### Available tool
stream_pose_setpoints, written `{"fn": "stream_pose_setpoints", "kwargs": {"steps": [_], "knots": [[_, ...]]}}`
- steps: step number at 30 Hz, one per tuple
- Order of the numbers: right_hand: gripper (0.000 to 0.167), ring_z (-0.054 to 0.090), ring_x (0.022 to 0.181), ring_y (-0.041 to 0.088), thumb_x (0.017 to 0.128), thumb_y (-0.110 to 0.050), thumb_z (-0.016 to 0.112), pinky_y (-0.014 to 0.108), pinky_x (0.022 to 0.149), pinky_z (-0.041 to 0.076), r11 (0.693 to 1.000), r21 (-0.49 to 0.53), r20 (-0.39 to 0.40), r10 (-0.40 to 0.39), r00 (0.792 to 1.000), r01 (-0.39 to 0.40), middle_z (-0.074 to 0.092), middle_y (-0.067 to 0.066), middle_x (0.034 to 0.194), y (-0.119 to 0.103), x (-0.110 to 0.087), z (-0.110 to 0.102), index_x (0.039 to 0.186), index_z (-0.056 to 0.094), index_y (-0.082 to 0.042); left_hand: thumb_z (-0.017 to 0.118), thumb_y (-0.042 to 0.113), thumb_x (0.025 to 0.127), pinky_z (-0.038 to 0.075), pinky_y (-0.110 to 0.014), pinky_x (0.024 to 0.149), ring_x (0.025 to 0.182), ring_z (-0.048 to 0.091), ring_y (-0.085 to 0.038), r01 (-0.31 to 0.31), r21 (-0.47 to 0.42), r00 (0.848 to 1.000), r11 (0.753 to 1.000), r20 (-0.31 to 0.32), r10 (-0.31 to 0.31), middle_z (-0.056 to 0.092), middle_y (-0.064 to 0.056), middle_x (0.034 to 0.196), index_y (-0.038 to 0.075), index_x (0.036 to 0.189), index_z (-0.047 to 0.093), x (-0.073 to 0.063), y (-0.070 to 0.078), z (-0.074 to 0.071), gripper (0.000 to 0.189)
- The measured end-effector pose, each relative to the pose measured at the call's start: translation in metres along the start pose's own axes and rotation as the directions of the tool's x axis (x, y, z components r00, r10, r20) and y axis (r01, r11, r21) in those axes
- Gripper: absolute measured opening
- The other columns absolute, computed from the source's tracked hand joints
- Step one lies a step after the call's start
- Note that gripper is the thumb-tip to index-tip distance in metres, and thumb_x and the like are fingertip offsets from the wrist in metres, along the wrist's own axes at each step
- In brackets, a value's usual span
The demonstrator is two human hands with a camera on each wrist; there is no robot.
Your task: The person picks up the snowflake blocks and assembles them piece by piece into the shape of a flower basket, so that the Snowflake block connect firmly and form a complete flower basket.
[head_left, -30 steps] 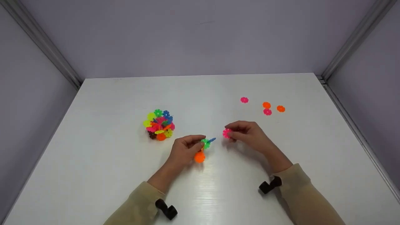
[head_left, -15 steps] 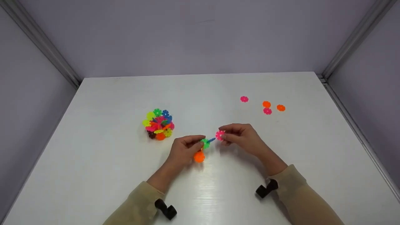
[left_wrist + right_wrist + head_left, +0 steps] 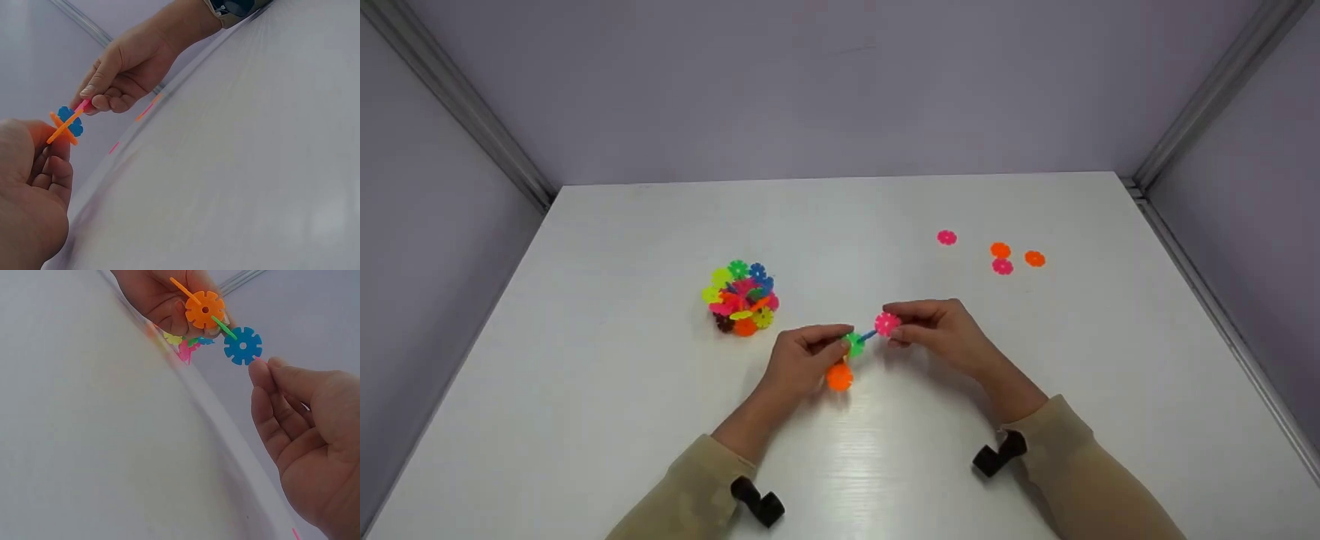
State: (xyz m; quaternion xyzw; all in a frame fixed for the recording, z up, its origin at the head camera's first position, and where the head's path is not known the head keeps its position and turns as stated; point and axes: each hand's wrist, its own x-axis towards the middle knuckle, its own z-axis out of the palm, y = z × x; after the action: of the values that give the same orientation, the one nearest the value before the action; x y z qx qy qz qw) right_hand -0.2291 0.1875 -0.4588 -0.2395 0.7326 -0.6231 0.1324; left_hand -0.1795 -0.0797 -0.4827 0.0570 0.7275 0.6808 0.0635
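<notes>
Above the middle of the table, my left hand (image 3: 802, 360) pinches a short chain of notched interlocking discs. In the chain, a green disc (image 3: 854, 345) lies by my fingertips, an orange disc (image 3: 840, 377) hangs below, and a blue disc (image 3: 243, 346) points right. A second orange disc (image 3: 184, 291) appears edge-on in the right wrist view. Between thumb and fingers, my right hand (image 3: 945, 330) holds a pink disc (image 3: 887, 324) upright against the blue one's free edge. In the right wrist view my fingertips hide most of the pink disc.
Left of the hands sits a ball-like cluster (image 3: 742, 300) of many-coloured discs on the white table (image 3: 585, 405). At the back right lie loose discs: a pink one (image 3: 946, 237), an orange one (image 3: 1035, 259), and an orange (image 3: 1000, 250) and pink (image 3: 1002, 266) pair. Grey walls surround the table.
My right hand has moved left with the pink disc, closing the gap to the blue disc until the two meet. My left hand and its chain have stayed nearly still.
</notes>
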Motion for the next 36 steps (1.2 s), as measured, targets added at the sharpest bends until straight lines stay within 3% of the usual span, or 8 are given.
{"fn": "stream_pose_setpoints", "kwargs": {"steps": [7, 14, 18, 22, 28, 30, 33, 36], "knots": [[0.035, 0.078, 0.089, 0.023, 0.099, -0.003, 0.073, 0.033, 0.086, 0.063, 1.0, -0.013, 0.013, -0.014, 1.0, 0.014, 0.077, 0.019, 0.111, 0.001, 0.0, 0.003, 0.133, 0.069, 0.008, 0.074, 0.015, 0.102, 0.058, -0.022, 0.087, 0.102, 0.067, -0.024, -0.007, -0.007, 1.0, 1.0, 0.013, 0.007, 0.077, -0.004, 0.119, 0.007, 0.128, 0.078, 0.0, 0.001, 0.0, 0.027], [0.034, 0.078, 0.087, 0.023, 0.099, 0.002, 0.072, 0.038, 0.086, 0.064, 0.998, 0.058, 0.028, -0.042, 0.999, 0.04, 0.076, 0.021, 0.11, -0.001, 0.001, 0.006, 0.131, 0.068, 0.011, 0.074, 0.013, 0.102, 0.058, -0.022, 0.086, 0.101, 0.067, -0.024, -0.018, 0.005, 1.0, 1.0, 0.014, 0.018, 0.077, -0.005, 0.119, 0.005, 0.127, 0.077, -0.002, 0.005, 0.0, 0.027], [0.033, 0.078, 0.087, 0.023, 0.098, 0.003, 0.073, 0.037, 0.087, 0.063, 0.997, 0.069, 0.032, -0.047, 0.998, 0.045, 0.076, 0.02, 0.11, 0.002, 0.001, 0.007, 0.13, 0.07, 0.01, 0.074, 0.012, 0.101, 0.059, -0.022, 0.083, 0.092, 0.067, -0.022, -0.022, -0.03, 0.999, 0.999, 0.027, 0.023, 0.077, -0.006, 0.111, 0.002, 0.125, 0.077, -0.003, 0.005, 0.001, 0.026], [0.033, 0.075, 0.086, 0.026, 0.098, 0.001, 0.074, 0.035, 0.086, 0.063, 0.997, 0.044, 0.037, -0.062, 0.997, 0.06, 0.077, 0.018, 0.108, 0.006, 0.001, 0.008, 0.13, 0.072, 0.005, 0.073, 0.014, 0.102, 0.058, -0.023, 0.077, 0.081, 0.065, -0.02, -0.025, -0.062, 0.997, 0.998, 0.075, 0.03, 0.074, -0.009, 0.098, 0.004, 0.124, 0.076, -0.003, 0.003, 0.003, 0.025], [0.038, 0.073, 0.087, 0.033, 0.098, -0.002, 0.074, 0.031, 0.082, 0.062, 0.995, -0.033, 0.045, -0.089, 0.995, 0.09, 0.075, 0.019, 0.104, 0.009, 0.002, 0.004, 0.135, 0.068, 0.005, 0.071, 0.015, 0.104, 0.058, -0.023, 0.079, 0.084, 0.064, -0.02, -0.029, -0.063, 0.993, 0.998, 0.109, 0.036, 0.075, -0.009, 0.102, 0.009, 0.126, 0.078, -0.003, 0.001, 0.002, 0.024], [0.04, 0.072, 0.089, 0.031, 0.099, -0.004, 0.075, 0.028, 0.08, 0.061, 0.994, -0.066, 0.018, -0.085, 0.996, 0.086, 0.075, 0.02, 0.104, 0.009, 0.003, -0.002, 0.137, 0.067, 0.006, 0.07, 0.014, 0.104, 0.057, -0.023, 0.078, 0.084, 0.064, -0.021, -0.033, -0.06, 0.994, 0.998, 0.099, 0.039, 0.075, -0.009, 0.102, 0.009, 0.126, 0.078, -0.002, 0.0, 0.001, 0.024], [0.041, 0.07, 0.092, 0.025, 0.099, -0.009, 0.077, 0.025, 0.078, 0.059, 0.992, -0.123, -0.087, -0.048, 0.995, 0.037, 0.076, 0.018, 0.108, 0.008, 0.004, -0.02, 0.136, 0.068, 0.004, 0.07, 0.014, 0.104, 0.057, -0.022, 0.077, 0.085, 0.064, -0.021, -0.032, -0.068, 0.996, 0.997, 0.08, 0.038, 0.075, -0.01, 0.102, 0.009, 0.125, 0.078, -0.002, -0.002, 0.001, 0.024], [0.04, 0.068, 0.097, 0.021, 0.099, -0.016, 0.078, 0.024, 0.078, 0.058, 0.988, -0.15, -0.23, 0.014, 0.973, -0.049, 0.077, 0.012, 0.111, 0.007, 0.001, -0.046, 0.135, 0.07, 0.001, 0.071, 0.013, 0.103, 0.057, -0.022, 0.077, 0.085, 0.065, -0.02, -0.029, -0.079, 0.997, 0.996, 0.066, 0.034, 0.075, -0.01, 0.102, 0.008, 0.125, 0.078, -0.001, -0.004, 0.0, 0.023]]}}
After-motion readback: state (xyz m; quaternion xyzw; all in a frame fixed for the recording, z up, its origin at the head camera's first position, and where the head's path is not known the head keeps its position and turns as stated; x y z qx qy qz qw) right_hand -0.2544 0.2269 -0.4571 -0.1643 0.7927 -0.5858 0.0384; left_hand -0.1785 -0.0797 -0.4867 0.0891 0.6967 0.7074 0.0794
